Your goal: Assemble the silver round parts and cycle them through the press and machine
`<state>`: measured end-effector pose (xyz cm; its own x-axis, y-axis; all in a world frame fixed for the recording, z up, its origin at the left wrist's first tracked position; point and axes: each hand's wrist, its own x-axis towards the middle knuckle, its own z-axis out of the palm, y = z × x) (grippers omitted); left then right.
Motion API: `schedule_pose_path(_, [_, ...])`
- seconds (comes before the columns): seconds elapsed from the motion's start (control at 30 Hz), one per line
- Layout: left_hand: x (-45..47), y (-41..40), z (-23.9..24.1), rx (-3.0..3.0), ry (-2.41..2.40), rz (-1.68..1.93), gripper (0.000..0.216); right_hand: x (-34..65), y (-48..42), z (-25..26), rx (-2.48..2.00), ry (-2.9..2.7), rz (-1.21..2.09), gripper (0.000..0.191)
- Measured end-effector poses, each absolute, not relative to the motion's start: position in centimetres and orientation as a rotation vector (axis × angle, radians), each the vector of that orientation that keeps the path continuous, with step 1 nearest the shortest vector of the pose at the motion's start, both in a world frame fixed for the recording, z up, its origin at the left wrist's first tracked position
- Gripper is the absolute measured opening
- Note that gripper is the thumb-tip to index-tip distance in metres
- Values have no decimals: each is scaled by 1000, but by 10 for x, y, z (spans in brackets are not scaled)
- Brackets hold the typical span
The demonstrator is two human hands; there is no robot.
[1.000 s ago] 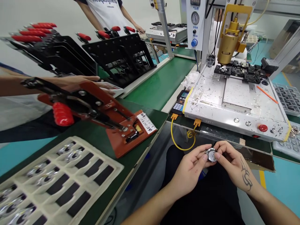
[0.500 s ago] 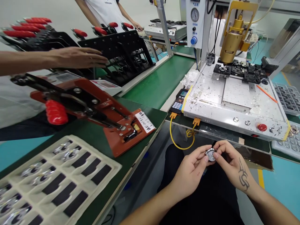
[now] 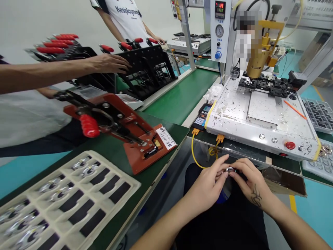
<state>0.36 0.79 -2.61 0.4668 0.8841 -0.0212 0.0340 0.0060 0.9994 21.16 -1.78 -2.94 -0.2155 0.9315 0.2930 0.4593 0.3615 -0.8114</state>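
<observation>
My left hand [image 3: 208,185] and my right hand [image 3: 251,182] meet above my lap. Between their fingertips is a small shiny metal part [image 3: 229,169], pinched from both sides. It is tilted nearly edge-on, and the fingers cover much of it. In front of the hands is a white press machine [image 3: 234,116] with a gold cylinder head [image 3: 256,62] above black fixtures [image 3: 270,85]. To the left, a red-brown clamp fixture [image 3: 142,165] with a red handle [image 3: 89,125] stands on the green bench.
A beige tray [image 3: 125,175] at lower left holds several shiny metal parts [image 3: 90,169]. A green conveyor [image 3: 179,95] runs behind. A co-worker's arm [image 3: 85,67] reaches toward a black rack [image 3: 148,66]. Yellow cable [image 3: 194,152] hangs from the bench edge; clear trays [image 3: 318,111] sit at right.
The metal part has turned from its flat face showing to nearly edge-on between my fingers. My view has shifted slightly, and the co-worker's hand now is at the black rack.
</observation>
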Motion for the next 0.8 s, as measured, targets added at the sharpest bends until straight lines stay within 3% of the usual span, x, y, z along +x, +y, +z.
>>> schedule_pose_path(0.1, [1,11,-19,1226,904,953,53,201,-10,-26,-1250,-1537,987,22])
schedule_pose_path(0.27, [-4,5,-12,1130,960,933,27,188,-1,-29,-1125,-1340,1323,29])
schedule_pose_path(0.5, [-24,2,5,1313,1105,923,19,195,30,-3,-774,-2216,804,42])
schedule_pose_path(0.63, [-47,2,33,1513,1153,911,13,182,47,9,-607,-2338,502,45])
schedule_pose_path(0.8, [-122,39,92,2254,1266,1504,18,160,64,17,-653,-2247,443,34])
